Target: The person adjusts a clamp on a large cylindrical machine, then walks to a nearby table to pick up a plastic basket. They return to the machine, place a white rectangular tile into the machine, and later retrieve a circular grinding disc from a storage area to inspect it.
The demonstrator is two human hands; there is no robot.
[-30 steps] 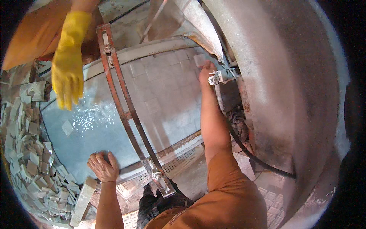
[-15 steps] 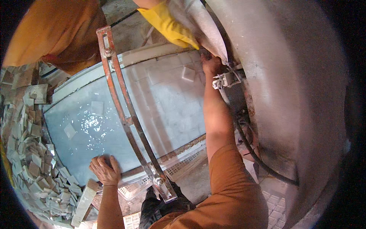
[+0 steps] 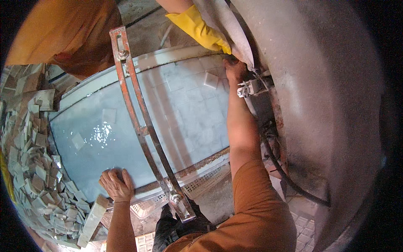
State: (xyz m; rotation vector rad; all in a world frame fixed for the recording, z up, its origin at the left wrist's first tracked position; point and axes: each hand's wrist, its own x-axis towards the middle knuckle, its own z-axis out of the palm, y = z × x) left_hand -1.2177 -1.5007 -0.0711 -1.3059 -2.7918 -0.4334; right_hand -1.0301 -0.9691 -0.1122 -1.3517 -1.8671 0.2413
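Observation:
My left hand [image 3: 116, 185] rests on the near rim of a wet, bluish-grey bed [image 3: 138, 168], its thumb apart and its fingers over the edge, holding nothing. Stretched far across to the right end of the bed is my right arm; my right hand [image 3: 236, 70] lies low beside a hanging grey flap [image 3: 235, 38], its fingers in shadow and partly hidden. Close by it, a co-worker's yellow-gloved hand [image 3: 210, 37] comes down from the top. Square pale tiles cover the bed's right part, and one loose tile [image 3: 211, 80] lies on top of them.
A rusty orange slotted bar [image 3: 133, 92] spans the bed. Broken tile pieces [image 3: 42, 185] are heaped on the left. At the right stands a big grey machine housing [image 3: 310, 84] with a dark hose [image 3: 275, 164]. Two tiles lie in the water, one a pale square [image 3: 109, 116].
The yellow-gloved hand has shifted slightly right and down, nearer my right hand. Bright glints on the water have shrunk. My left hand stays on the rim.

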